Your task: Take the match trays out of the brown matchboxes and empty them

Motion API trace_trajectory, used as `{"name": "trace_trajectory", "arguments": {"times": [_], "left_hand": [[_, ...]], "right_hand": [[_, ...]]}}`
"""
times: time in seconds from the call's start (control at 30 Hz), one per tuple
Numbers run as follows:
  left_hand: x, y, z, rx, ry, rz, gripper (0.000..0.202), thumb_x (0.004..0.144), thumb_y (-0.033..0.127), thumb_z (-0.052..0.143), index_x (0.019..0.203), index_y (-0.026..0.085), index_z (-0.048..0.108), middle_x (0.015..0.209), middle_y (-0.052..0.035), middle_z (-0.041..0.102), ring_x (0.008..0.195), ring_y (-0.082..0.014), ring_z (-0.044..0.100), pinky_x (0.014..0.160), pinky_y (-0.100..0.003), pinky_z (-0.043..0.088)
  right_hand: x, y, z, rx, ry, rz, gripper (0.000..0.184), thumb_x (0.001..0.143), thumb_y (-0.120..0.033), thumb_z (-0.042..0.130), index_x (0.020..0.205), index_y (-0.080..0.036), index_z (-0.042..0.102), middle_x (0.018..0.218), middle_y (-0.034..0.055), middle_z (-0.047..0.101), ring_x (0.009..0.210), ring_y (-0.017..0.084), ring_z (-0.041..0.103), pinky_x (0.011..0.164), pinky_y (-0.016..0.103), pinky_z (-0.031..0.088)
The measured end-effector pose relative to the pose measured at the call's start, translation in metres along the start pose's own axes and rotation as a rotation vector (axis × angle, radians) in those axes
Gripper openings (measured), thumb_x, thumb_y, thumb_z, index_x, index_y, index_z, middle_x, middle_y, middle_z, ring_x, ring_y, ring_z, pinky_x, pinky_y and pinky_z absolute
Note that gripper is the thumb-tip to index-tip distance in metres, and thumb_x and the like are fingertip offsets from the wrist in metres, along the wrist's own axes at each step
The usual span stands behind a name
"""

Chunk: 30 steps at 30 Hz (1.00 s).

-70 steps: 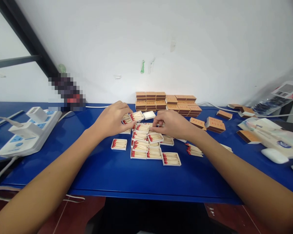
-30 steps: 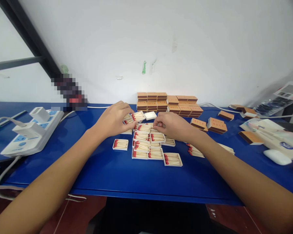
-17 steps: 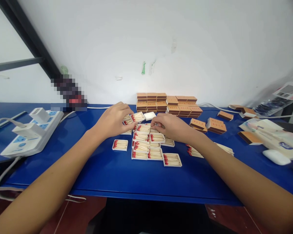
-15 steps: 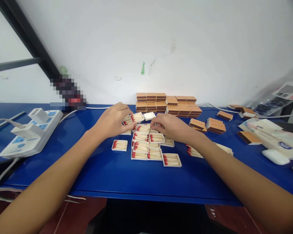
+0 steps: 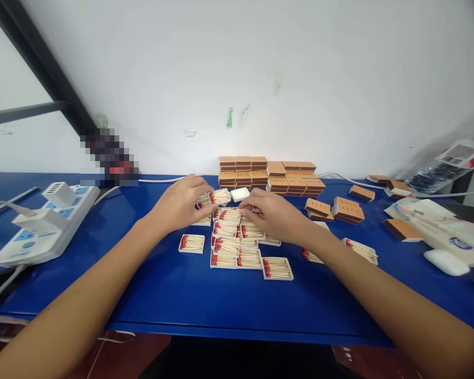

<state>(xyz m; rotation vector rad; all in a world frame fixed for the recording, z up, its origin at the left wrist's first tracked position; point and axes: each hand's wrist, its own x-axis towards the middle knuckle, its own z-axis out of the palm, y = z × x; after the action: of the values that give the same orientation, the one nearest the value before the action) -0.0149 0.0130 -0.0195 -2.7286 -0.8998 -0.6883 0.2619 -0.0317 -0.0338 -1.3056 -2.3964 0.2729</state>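
My left hand (image 5: 184, 201) curves round the back left of the pile, thumb and fingers on either side of a matchbox tray (image 5: 204, 201) full of red-headed matches. Another filled tray (image 5: 219, 197) lies against it. My right hand (image 5: 274, 211) has its fingers drawn together at the pile's right rear; whatever lies between the fingertips is hidden. Between and below the hands, several filled trays (image 5: 226, 246) are stacked. Single filled trays stand apart at the left (image 5: 191, 242) and at the front right (image 5: 277, 268). A white earbud case-like object (image 5: 240, 194) sits behind the pile.
Closed matchboxes (image 5: 296, 184) are stacked along the wall, with more loose ones (image 5: 348, 209) at right. More trays of matches (image 5: 361, 250) lie beside my right forearm. A power strip (image 5: 49, 226) with cables is at left; a tissue pack (image 5: 454, 231) lies at far right.
The whole view has shifted slightly, so the table sits lower in the picture. Both hands stay at the pile; the right fingertips have moved slightly left.
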Motion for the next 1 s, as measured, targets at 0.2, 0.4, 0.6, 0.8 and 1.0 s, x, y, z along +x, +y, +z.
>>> {"name": "trace_trajectory", "arguments": {"times": [0.2,0.4,0.6,0.8,1.0], "left_hand": [[-0.001,-0.002,0.0,0.043,-0.014,0.004,0.031,0.105,0.039,0.065,0.121,0.014,0.073,0.108,-0.0134,0.075,0.104,-0.0303,0.068,0.09,-0.044,0.057],[-0.003,-0.003,-0.002,0.043,-0.02,-0.031,0.03,0.106,0.04,0.063,0.121,0.016,0.073,0.111,-0.014,0.075,0.107,-0.0297,0.069,0.092,-0.043,0.057],[-0.005,-0.013,-0.001,0.03,-0.025,-0.117,0.031,0.104,0.039,0.063,0.122,0.015,0.073,0.11,-0.0141,0.075,0.107,-0.0308,0.068,0.091,-0.044,0.056],[-0.006,-0.02,0.0,0.029,-0.022,-0.17,0.031,0.103,0.039,0.064,0.12,0.015,0.073,0.106,-0.0134,0.075,0.103,-0.0312,0.067,0.088,-0.044,0.056],[-0.007,-0.024,-0.002,0.048,-0.001,-0.169,0.029,0.102,0.037,0.067,0.119,0.014,0.073,0.104,-0.0126,0.075,0.102,-0.0305,0.068,0.088,-0.043,0.056]], "right_hand": [[0.002,-0.003,0.003,-0.037,0.061,0.011,0.027,0.108,-0.03,0.055,0.095,-0.018,0.075,0.096,0.0094,0.067,0.091,0.024,0.064,0.077,0.036,0.046],[-0.007,0.009,-0.003,-0.208,0.162,-0.022,0.031,0.108,-0.027,0.048,0.096,-0.02,0.075,0.098,0.0128,0.069,0.099,0.029,0.065,0.082,0.041,0.049],[-0.004,0.032,-0.017,-0.14,0.192,-0.042,0.024,0.104,-0.028,0.053,0.114,-0.02,0.074,0.111,0.0151,0.073,0.112,0.033,0.064,0.095,0.049,0.051],[0.042,0.023,-0.03,-0.082,-0.102,-0.073,0.04,0.095,-0.024,0.067,0.135,-0.021,0.07,0.136,0.015,0.073,0.129,0.036,0.06,0.101,0.052,0.053],[0.073,0.019,-0.031,-0.093,-0.211,-0.044,0.032,0.091,-0.024,0.075,0.123,-0.02,0.075,0.125,0.014,0.076,0.121,0.033,0.064,0.093,0.046,0.056]]}}
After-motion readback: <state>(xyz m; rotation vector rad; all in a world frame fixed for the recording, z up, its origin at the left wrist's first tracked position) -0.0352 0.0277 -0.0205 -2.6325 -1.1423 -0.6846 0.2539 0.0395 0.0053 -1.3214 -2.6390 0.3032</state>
